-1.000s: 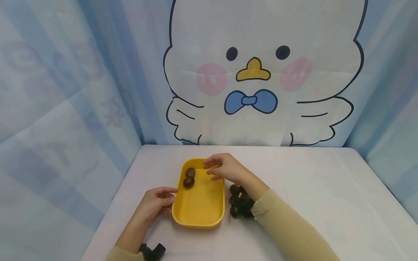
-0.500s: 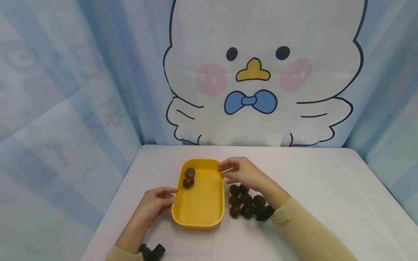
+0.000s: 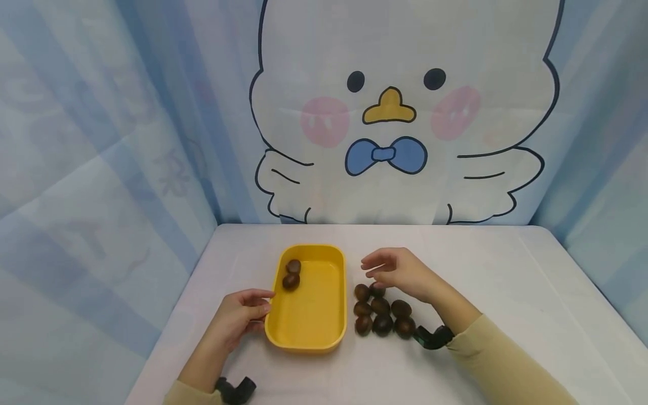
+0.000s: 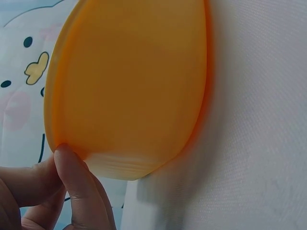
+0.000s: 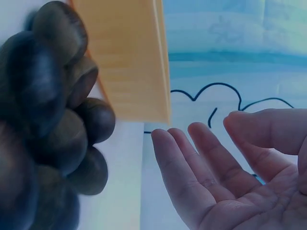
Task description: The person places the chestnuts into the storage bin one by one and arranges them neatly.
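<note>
A yellow rectangular tray (image 3: 319, 315) stands on the table, with two brown chestnuts (image 3: 291, 281) at its upper left. My left hand (image 3: 238, 318) pinches the tray's left rim; the left wrist view puts the thumb (image 4: 79, 184) right at that rim. Several more chestnuts (image 3: 382, 324) lie grouped just right of the tray. Over the far end of this group hovers my right hand (image 3: 405, 274), palm turned toward the tray. The right wrist view has its fingers (image 5: 184, 165) spread and loosely bent, holding nothing.
A white table (image 3: 516, 292) reaches to a light blue curtain (image 3: 101, 169) at the sides and a backdrop with a cartoon bird (image 3: 387, 191). A black wrist camera (image 3: 434, 337) sits by the right sleeve, near the chestnuts, another wrist camera (image 3: 235, 390) by the left.
My right hand has moved right, from over the tray to above the loose chestnuts, uncovering more of them. The left hand keeps its place on the tray's rim.
</note>
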`<action>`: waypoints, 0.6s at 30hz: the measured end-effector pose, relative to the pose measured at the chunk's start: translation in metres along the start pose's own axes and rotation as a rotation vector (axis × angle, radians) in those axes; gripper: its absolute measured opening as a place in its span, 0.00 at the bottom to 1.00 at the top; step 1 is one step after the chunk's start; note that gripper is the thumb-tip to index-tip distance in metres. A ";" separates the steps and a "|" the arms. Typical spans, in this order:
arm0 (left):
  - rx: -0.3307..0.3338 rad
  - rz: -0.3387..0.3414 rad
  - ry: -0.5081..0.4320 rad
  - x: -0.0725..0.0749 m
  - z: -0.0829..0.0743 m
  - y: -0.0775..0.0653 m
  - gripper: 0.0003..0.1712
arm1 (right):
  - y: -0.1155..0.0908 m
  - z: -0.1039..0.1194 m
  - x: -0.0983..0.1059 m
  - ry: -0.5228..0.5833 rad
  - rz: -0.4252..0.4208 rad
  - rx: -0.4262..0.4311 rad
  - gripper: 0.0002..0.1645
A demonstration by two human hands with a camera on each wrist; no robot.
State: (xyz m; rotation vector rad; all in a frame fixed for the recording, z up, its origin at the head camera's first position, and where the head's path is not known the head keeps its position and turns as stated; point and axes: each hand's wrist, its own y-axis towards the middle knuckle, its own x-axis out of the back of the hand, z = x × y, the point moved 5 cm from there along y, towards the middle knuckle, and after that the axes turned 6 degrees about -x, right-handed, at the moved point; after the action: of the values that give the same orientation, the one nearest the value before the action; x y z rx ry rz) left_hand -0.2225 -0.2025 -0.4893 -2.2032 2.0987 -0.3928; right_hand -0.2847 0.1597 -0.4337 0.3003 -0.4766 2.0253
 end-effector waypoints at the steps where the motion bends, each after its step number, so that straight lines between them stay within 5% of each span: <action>1: 0.001 -0.002 -0.001 0.000 0.000 0.000 0.20 | -0.002 -0.003 0.001 0.001 -0.001 -0.006 0.20; 18: 0.007 -0.004 0.004 0.001 0.000 0.000 0.19 | -0.030 -0.047 0.019 -0.090 -0.074 -0.040 0.22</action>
State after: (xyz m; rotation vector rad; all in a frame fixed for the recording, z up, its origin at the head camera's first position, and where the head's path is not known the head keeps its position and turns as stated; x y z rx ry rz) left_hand -0.2222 -0.2031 -0.4892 -2.2054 2.0917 -0.4050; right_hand -0.2682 0.2091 -0.4619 0.3806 -0.5539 1.9343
